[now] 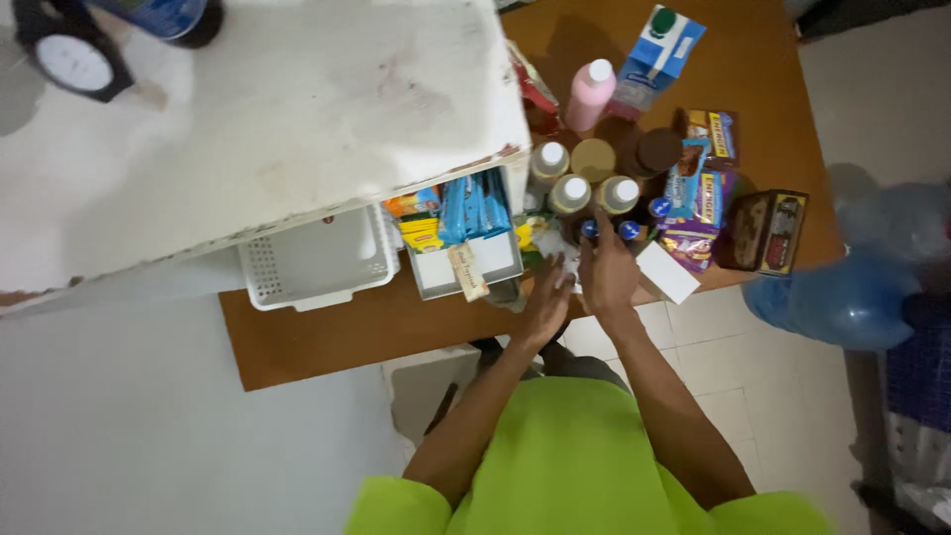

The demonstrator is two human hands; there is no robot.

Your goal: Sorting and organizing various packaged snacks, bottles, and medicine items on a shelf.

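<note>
A small blue-capped bottle (590, 230) is touched by the right hand (606, 269); whether it is gripped cannot be told. The left hand (548, 297) is held open near the surface (327, 337). The cap is best pinched squarely, so neighbouring bottles (570, 193) are spared.

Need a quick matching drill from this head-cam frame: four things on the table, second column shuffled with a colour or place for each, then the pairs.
Things:
1. tall bottle
2. carton
3. empty basket
4. dark box

Descriptions:
A. white, perforated, under the white shelf's edge
B. pink with a white cap
C. at the table's right edge
D. blue and white, green cap, far side of the table

Pairs: 1-B, 2-D, 3-A, 4-C
</note>
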